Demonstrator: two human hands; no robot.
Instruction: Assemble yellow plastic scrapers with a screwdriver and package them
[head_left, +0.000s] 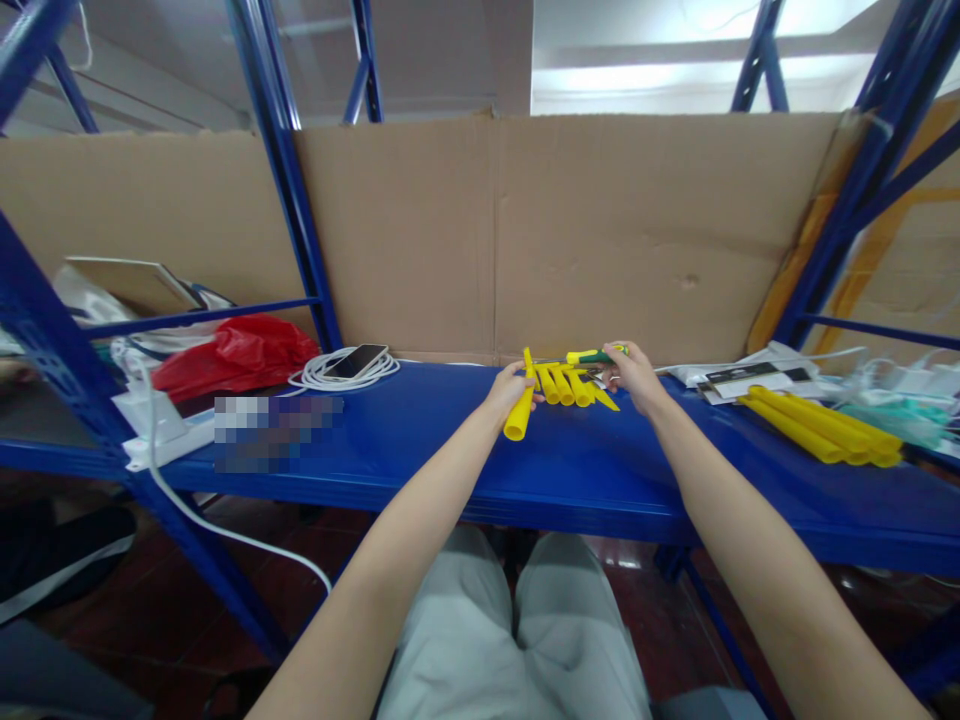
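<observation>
My left hand (pixel 508 390) is closed around a yellow tube (pixel 517 415), whose open round end points towards me. My right hand (pixel 634 377) grips the green and yellow handle of what looks like a screwdriver (pixel 589 356). Its thin shaft points left, reaching close to the upper part of the held tube. Between my hands several short yellow tubes (pixel 564 386) lie side by side on the blue shelf (pixel 450 450). A flat, pointed yellow piece (pixel 604 396) rests at their right end. My fingers partly cover the small items near the right hand.
Longer yellow tubes (pixel 825 425) lie at the right beside white packets (pixel 765 375). On the left are a phone (pixel 358 362) on a coiled white cable (pixel 307 378), a red plastic bag (pixel 236 360) and a white power strip (pixel 176 440). Cardboard (pixel 585 230) walls off the back between blue posts.
</observation>
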